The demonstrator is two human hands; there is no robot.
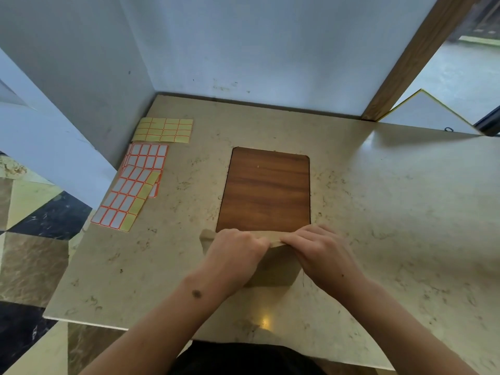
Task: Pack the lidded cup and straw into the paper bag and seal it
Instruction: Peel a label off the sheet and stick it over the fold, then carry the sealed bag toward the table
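Observation:
A brown paper bag [273, 269] stands on the beige table [392, 212] right in front of me, its top edge folded over. My left hand [235, 253] grips the folded top on the left side, fingers curled over the fold. My right hand [322, 250] pinches the fold from the right, its fingers lying along the crease. The two hands meet at the middle of the bag's top. The cup and the straw are not visible; the bag's inside is hidden.
Sheets of white, red-edged stickers [132, 185] and a yellow sheet [165, 130] lie at the table's left side. A wooden board [266, 190] is set into the table just beyond the bag. White walls [243, 44] close the back and left.

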